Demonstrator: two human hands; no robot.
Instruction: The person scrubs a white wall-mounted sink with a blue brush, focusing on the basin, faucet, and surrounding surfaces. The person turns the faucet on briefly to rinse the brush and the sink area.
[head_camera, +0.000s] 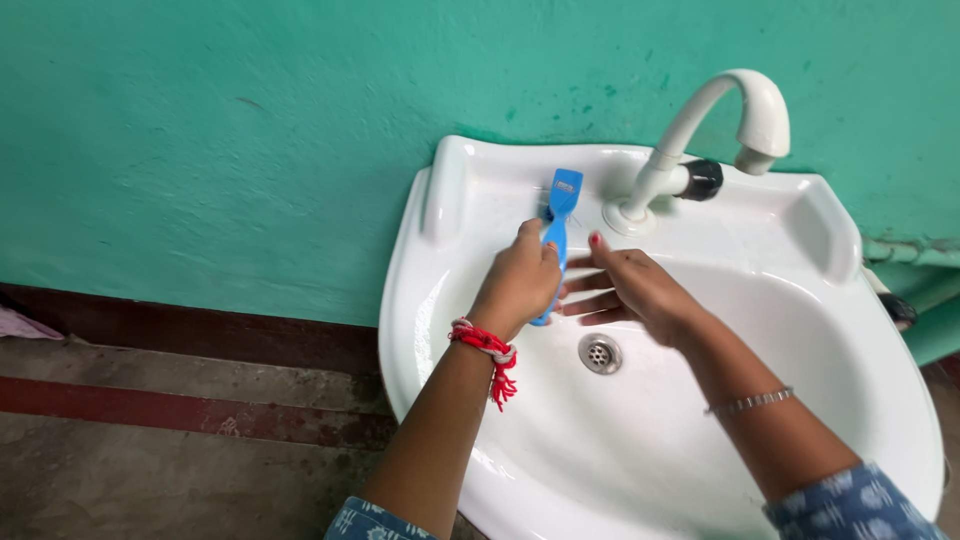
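White sink (880, 400), tap (740, 110) behind; left grip (520, 280) clasps blue brush (558, 225), right grip (630, 285) spread, empty.

Brush: bright blue plastic scrubbing brush (556, 230)
Basin: glossy white ceramic wash basin (820, 330)
Tap: white curved tap (715, 125) with a black knob (702, 180)
Drain: silver metal drain (600, 353)
Left wrist: red and white thread band (487, 350)
Right wrist: thin silver bracelet (750, 402)
Sleeves: blue cloth sleeves (850, 505) with a white print
Wall: teal painted wall (220, 130), dark red-brown skirting (200, 335)
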